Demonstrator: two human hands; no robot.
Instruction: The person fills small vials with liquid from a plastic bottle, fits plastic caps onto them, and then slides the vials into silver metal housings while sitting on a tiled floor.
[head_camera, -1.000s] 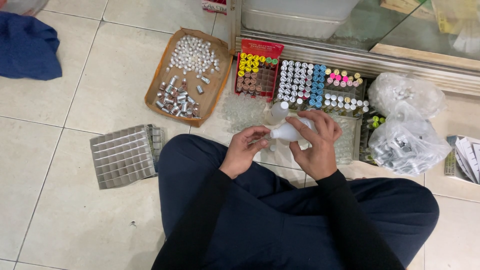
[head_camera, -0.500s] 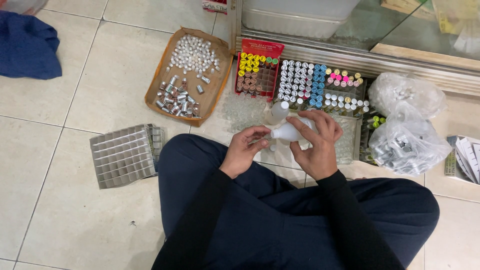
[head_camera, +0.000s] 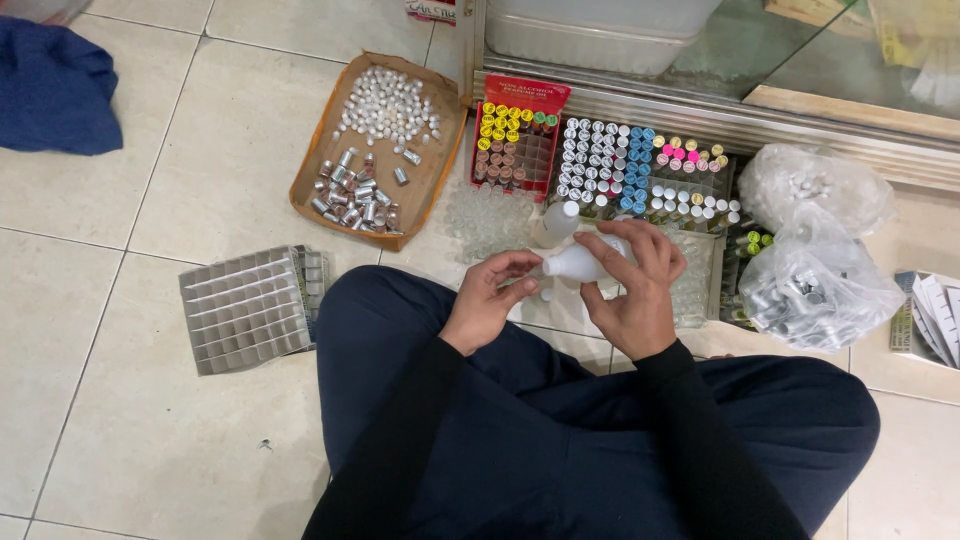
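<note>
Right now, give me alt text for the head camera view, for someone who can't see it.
A person sitting cross-legged on a tiled floor grips a small white bottle in the right hand, the left hand at its tip. Ahead lie a cardboard tray of white and silver caps, racks of colour-capped vials and two plastic bags.

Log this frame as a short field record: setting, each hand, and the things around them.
Setting: person sitting on tiled floor, seen from above
Right hand: holds a white plastic bottle tipped sideways
Left hand: fingertips at the bottle's nozzle end
Ahead: racks of small capped vials, red rack with yellow caps
Left side: cardboard tray of white and silver caps; empty grey divider grid
Right side: two clear bags of small parts
Far left: blue cloth
</note>
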